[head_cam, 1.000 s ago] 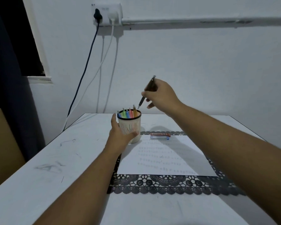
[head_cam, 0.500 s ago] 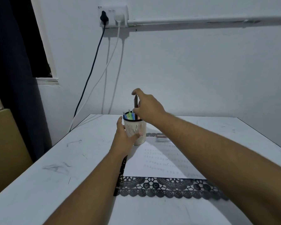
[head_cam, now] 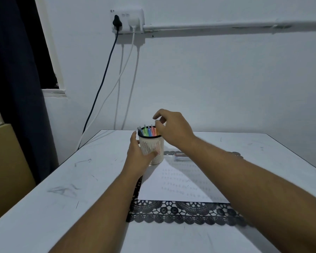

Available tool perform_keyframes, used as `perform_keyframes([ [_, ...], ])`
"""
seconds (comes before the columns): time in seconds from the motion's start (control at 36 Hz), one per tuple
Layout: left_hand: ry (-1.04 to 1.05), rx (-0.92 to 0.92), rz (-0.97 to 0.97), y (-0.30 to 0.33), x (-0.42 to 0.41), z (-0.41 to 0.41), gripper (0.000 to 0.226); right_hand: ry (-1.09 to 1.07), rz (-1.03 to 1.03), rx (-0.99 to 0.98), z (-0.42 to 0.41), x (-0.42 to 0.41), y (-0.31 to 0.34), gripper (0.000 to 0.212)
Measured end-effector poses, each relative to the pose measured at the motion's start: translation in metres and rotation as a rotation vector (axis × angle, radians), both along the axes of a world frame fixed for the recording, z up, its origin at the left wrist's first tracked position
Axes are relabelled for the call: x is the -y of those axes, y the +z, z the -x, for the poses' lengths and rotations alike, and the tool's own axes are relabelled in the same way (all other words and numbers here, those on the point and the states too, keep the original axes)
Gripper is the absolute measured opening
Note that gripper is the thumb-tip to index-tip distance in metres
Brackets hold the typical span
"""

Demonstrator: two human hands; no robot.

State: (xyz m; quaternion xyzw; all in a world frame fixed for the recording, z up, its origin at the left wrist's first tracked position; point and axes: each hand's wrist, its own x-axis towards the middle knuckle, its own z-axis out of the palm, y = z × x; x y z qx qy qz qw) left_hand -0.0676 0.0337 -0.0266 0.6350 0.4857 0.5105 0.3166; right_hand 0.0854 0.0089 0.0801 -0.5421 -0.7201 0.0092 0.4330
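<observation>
White slotted plastic: the cup (head_cam: 154, 152) stands upright on the table (head_cam: 71, 179), and the left hand (head_cam: 138, 157) grips it, thumb across its near wall, fingers wrapped round its left side. Coloured pens (head_cam: 148, 131) stand inside, poking above the cup's dark rim. Over the cup's right rim hangs the right hand (head_cam: 173, 130) — fingers loosely curled, forefinger and thumb apart, nothing seen between them. Just right of the cup's foot lies a small flat box (head_cam: 181, 157). On the near side of the cup a paper (head_cam: 175, 185) lies on a dark lace mat (head_cam: 171, 212). Far behind the cup, cables (head_cam: 106, 73) drop down the wall from a socket (head_cam: 128, 21).
</observation>
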Motion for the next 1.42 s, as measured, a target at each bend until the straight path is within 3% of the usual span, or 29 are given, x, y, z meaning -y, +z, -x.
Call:
perform_keyframes([
  [0.06, 0.087, -0.015, -0.094, 0.007, 0.007, -0.001, 0.106, 0.021, -0.01, -0.057, -0.014, 0.011, -0.006, 0.009],
  [0.11, 0.171, 0.012, -0.319, 0.016, 0.017, 0.0, 0.09, 0.015, 0.017, -0.09, -0.03, 0.022, -0.017, 0.01],
  [0.19, 0.253, -0.021, -0.668, 0.029, 0.033, -0.003, 0.052, -0.034, 0.131, -0.058, -0.058, 0.036, -0.041, 0.019],
  [0.28, 0.128, -0.165, -0.751, 0.033, 0.045, -0.015, 0.009, -0.086, 0.261, 0.058, -0.08, 0.045, -0.064, 0.028],
  [0.31, 0.06, -0.256, -0.725, 0.032, 0.048, -0.02, 0.008, -0.106, 0.291, 0.105, -0.085, 0.048, -0.071, 0.03],
  [0.42, -0.022, -0.639, -0.622, 0.016, 0.053, -0.037, 0.041, -0.147, 0.345, 0.257, -0.092, 0.06, -0.093, 0.034],
  [0.53, -0.022, -0.84, -0.489, -0.001, 0.052, -0.047, 0.044, -0.132, 0.399, 0.395, -0.092, 0.066, -0.103, 0.036],
  [0.61, -0.05, -0.95, -0.378, -0.009, 0.051, -0.047, 0.039, -0.112, 0.421, 0.384, -0.093, 0.069, -0.101, 0.034],
  [0.72, -0.067, -0.96, -0.333, -0.011, 0.051, -0.045, 0.035, -0.125, 0.431, 0.166, -0.104, 0.071, -0.091, 0.03],
  [0.81, -0.08, -0.979, -0.317, -0.011, 0.052, -0.046, 0.034, -0.305, 0.423, 0.059, -0.136, 0.07, -0.074, 0.022],
  [0.89, -0.089, -0.986, -0.3, -0.011, 0.052, -0.046, 0.033, -0.529, 0.474, 0.1, -0.175, 0.073, -0.062, 0.015],
  [0.97, -0.089, -0.987, -0.291, -0.011, 0.053, -0.046, 0.034, -0.631, 0.65, 0.164, -0.202, 0.077, -0.062, 0.016],
  [1.08, -0.09, -0.977, -0.287, -0.01, 0.054, -0.047, 0.035, -0.563, 0.82, 0.167, -0.215, 0.073, -0.07, 0.043],
  [1.22, -0.096, -0.961, -0.269, -0.01, 0.057, -0.046, 0.034, -0.579, 0.751, 0.198, -0.215, 0.07, -0.075, 0.046],
  [1.33, -0.099, -0.913, -0.259, -0.008, 0.057, -0.046, 0.033, -0.503, 0.736, 0.119, -0.206, 0.07, -0.072, 0.077],
  [1.42, -0.076, -0.868, -0.283, -0.003, 0.057, -0.046, 0.029, -0.398, 0.524, -0.154, -0.189, 0.07, -0.063, 0.052],
])
